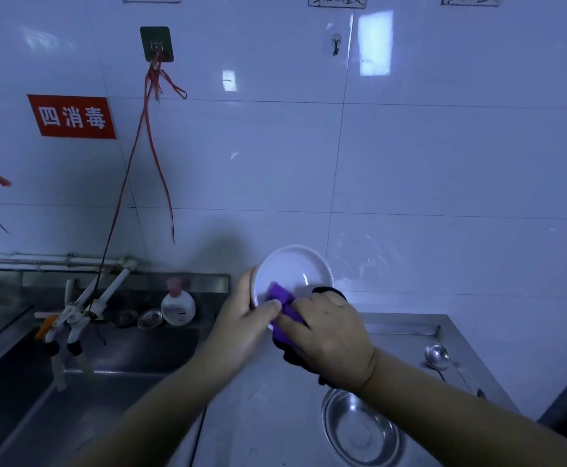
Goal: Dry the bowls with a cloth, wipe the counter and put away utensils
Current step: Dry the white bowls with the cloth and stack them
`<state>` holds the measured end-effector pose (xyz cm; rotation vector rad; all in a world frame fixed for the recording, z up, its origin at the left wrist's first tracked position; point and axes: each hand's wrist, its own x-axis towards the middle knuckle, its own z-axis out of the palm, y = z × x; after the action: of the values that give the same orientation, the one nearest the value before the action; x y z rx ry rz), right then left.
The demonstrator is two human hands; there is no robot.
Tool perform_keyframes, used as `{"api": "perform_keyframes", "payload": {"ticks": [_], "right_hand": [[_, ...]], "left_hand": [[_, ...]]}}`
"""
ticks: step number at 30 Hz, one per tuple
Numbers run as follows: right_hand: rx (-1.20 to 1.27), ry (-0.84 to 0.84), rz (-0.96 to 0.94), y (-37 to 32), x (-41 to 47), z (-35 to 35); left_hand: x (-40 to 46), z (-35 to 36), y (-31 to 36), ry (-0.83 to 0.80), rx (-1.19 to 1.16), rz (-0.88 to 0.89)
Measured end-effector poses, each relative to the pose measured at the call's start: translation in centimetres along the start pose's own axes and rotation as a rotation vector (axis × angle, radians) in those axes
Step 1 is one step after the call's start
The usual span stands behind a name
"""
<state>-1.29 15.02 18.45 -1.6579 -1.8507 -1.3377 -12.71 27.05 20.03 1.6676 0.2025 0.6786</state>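
Tiled wall (pixel 410 156), red sign (pixel 72 116) "四消毒"; left hand (pixel 241 326) grips bowl (pixel 292 273), right hand (pixel 334 335) fingers clamp cloth (pixel 282 294).

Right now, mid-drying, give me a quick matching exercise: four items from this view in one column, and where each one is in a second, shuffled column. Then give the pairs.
Things:
1. white bowl
2. purple cloth
3. metal bowl
4. ladle

Places:
A. lying at the counter's right edge
B. held up by the left hand
C. resting on the counter below the right forearm
D. pressed into the bowl by the right hand

Pairs: 1-B, 2-D, 3-C, 4-A
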Motion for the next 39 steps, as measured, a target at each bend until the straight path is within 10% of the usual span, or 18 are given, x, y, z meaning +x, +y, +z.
{"api": "perform_keyframes", "payload": {"ticks": [8,16,21,25,30,39], "right_hand": [[0.021,0.015,-0.015,-2.0,-2.3,1.0],[0.074,-0.103,-0.497,1.4,-3.6,0.6],[0.241,-0.241,-0.343,1.3,-2.0,0.0],[0.435,-0.458,-0.1,2.1,-1.9,-1.0],[0.521,-0.534,0.001,2.2,-1.9,-1.5],[0.666,-0.363,0.261,2.6,-1.9,-1.9]], "left_hand": [[-0.3,0.1,-0.6,-0.025,0.135,0.007],[2.2,-2.5,1.5,-0.585,0.549,-0.331],[2.9,-3.9,1.7,-0.522,0.709,-0.276],[0.8,-4.1,1.8,-0.331,1.289,0.16],[-1.4,-3.1,1.6,-0.463,1.306,0.613],[-0.4,-4.0,0.3,-0.473,1.087,0.366]]}}
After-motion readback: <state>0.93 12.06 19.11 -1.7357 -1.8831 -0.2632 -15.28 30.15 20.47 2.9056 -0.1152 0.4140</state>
